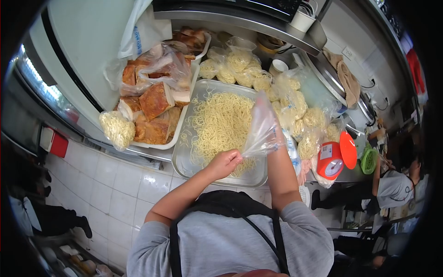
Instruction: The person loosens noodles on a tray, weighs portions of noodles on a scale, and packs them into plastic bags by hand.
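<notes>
A metal tray [183, 159] holds a wide heap of loose yellow noodles [219, 122]. Over its right side, a clear plastic bag [262, 129] is spread open upward. My left hand [227, 162] is closed around the bag's gathered lower left edge, above the tray's front part. My right hand [272, 131] is inside or behind the bag; the plastic covers it, and its fingers cannot be made out clearly. No noodles show inside this bag.
Left of the tray, a white tray [162, 147] holds browned meat pieces [154, 101]. Bagged noodles [240, 60] lie behind and to the right. A red scale [330, 161] stands right, near a green basket [369, 160]. Another person [394, 187] is at the far right.
</notes>
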Demonstrator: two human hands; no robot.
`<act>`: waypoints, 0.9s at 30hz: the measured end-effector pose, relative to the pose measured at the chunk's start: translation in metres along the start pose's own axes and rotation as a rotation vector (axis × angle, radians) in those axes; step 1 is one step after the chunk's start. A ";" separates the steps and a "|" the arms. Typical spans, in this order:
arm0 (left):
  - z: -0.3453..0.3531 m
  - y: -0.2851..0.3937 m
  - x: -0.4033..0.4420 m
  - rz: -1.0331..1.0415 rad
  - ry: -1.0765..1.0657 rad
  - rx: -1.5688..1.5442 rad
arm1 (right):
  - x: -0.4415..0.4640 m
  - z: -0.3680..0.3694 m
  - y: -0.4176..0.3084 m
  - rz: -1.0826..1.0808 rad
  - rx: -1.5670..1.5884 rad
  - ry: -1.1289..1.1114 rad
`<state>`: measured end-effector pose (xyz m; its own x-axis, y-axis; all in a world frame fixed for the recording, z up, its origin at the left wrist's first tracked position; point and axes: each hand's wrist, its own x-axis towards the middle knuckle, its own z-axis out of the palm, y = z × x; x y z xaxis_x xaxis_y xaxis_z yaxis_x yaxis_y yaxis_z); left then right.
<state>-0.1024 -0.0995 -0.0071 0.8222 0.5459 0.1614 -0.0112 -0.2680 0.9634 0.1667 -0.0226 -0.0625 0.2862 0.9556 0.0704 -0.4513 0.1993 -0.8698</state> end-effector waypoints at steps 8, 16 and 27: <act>0.007 -0.013 -0.001 0.105 -0.211 0.048 | -0.015 0.080 -0.051 0.184 -0.100 0.247; -0.019 -0.041 -0.013 -0.200 0.066 -0.286 | 0.009 0.085 -0.005 0.083 -1.359 -0.038; -0.096 0.007 0.012 -0.002 0.504 -0.387 | 0.018 0.149 -0.185 -0.360 -0.302 -0.229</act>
<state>-0.1475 -0.0190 0.0225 0.4542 0.8782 0.1499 -0.2925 -0.0119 0.9562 0.1294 -0.0098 0.1720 0.1706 0.8678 0.4667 -0.0847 0.4848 -0.8705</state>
